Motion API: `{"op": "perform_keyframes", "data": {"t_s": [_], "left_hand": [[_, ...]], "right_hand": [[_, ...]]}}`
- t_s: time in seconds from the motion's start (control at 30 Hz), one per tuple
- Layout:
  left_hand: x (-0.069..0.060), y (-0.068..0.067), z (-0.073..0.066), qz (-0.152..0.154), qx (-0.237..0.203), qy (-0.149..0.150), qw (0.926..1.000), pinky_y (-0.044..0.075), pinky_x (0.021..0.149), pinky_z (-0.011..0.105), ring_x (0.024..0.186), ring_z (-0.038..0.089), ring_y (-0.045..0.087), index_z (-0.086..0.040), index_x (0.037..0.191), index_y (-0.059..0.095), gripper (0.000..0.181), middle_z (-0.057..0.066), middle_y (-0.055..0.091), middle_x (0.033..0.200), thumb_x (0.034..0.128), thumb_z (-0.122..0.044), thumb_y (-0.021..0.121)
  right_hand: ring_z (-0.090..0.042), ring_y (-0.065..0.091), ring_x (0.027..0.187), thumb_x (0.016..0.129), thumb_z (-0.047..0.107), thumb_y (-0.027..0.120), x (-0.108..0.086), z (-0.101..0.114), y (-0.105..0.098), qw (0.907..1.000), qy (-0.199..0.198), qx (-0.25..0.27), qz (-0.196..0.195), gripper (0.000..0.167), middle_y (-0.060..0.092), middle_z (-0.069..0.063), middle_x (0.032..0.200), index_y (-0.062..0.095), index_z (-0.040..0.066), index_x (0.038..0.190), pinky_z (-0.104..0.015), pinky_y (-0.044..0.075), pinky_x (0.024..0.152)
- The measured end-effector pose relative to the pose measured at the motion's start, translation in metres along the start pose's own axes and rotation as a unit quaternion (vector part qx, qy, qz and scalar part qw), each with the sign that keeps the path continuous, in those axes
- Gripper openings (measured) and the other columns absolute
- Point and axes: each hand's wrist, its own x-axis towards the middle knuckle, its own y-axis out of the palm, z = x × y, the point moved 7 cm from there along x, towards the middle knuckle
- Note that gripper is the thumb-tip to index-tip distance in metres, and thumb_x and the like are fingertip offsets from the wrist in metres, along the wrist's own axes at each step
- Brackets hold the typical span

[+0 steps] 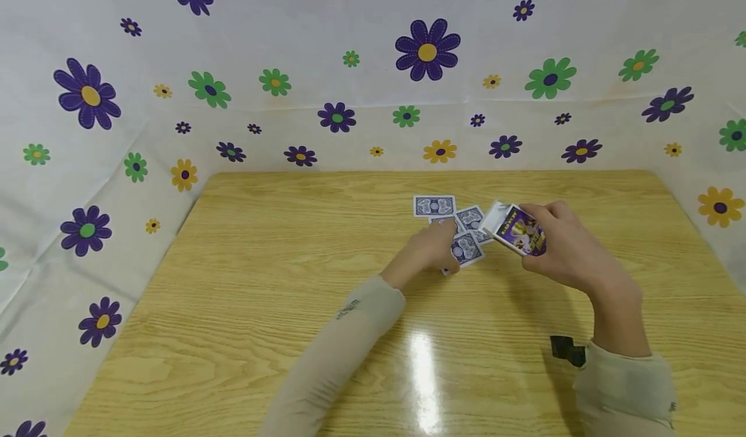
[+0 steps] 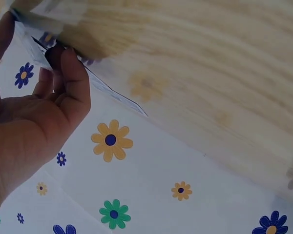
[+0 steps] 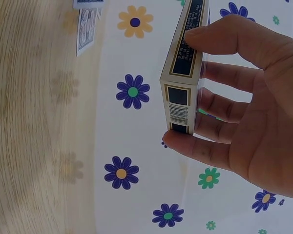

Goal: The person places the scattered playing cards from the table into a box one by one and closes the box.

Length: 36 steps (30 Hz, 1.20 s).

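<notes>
While right grip (image 1: pixel 571 249) clasps card box (image 1: pixel 517 231), left grip (image 1: pixel 430 246), curled partway, holds cards (image 1: pixel 468 249).

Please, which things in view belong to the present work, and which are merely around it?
Belong to the work:
playing cards, with the left grip on them
card box, held in the right grip

Merely around:
wooden table, under the playing cards
flowered cloth, behind
</notes>
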Motion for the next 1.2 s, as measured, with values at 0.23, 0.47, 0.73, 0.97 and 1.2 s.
{"op": "perform_keyframes", "data": {"t_s": [0.23,0.47,0.73,0.97,1.2], "left_hand": [[-0.01,-0.007,0.016,-0.007,-0.038,0.008,0.9992,0.044,0.059,0.028,0.076,0.017,0.053,-0.009,0.139,0.038,0.057,0.009,0.062,0.103,0.088,0.004,0.061],[-0.023,-0.022,0.03,-0.02,-0.122,0.031,0.9918,0.033,0.049,0.024,0.054,0.012,0.035,-0.009,0.145,0.034,0.063,0.004,0.048,0.075,0.0881,0.011,0.052],[-0.042,-0.04,0.045,-0.069,-0.212,0.049,0.9736,0.036,0.052,0.024,0.059,0.012,0.041,-0.011,0.14,0.041,0.058,0.002,0.049,0.075,0.088,0.001,0.063],[-0.063,-0.053,0.054,-0.116,-0.3,0.063,0.945,0.046,0.06,0.025,0.072,0.016,0.055,-0.009,0.134,0.05,0.048,0.007,0.06,0.09,0.0904,-0.008,0.069],[-0.077,-0.063,0.06,-0.129,-0.386,0.075,0.9104,0.054,0.058,0.036,0.074,0.035,0.063,-0.008,0.128,0.056,0.033,0.012,0.062,0.094,0.0959,-0.01,0.064]], "right_hand": [[-0.038,0.046,0.103,0.079,0.009,0.073,0.001,0.002,0.003,1.0,-0.004,0.001,0.006,0.082,0.038,-0.029,0.131,0.033,0.001,0.151,-0.051,0.049,0.085],[-0.039,0.047,0.105,0.078,0.01,0.074,0.001,0.005,0.006,0.9999,-0.006,-0.004,0.011,0.084,0.037,-0.029,0.133,0.033,0.002,0.151,-0.054,0.049,0.086],[-0.038,0.046,0.105,0.078,0.009,0.074,0.003,0.008,0.01,0.9999,-0.006,-0.003,0.016,0.083,0.038,-0.029,0.131,0.034,0.001,0.15,-0.054,0.049,0.087],[-0.039,0.045,0.107,0.078,0.01,0.074,0.003,0.013,0.013,0.9997,-0.005,-0.008,0.022,0.083,0.037,-0.029,0.133,0.035,0.002,0.15,-0.056,0.048,0.089],[-0.04,0.044,0.111,0.079,0.011,0.076,0.004,0.019,0.015,0.9995,-0.004,-0.014,0.026,0.085,0.037,-0.027,0.135,0.034,0.003,0.152,-0.058,0.047,0.093]]}}
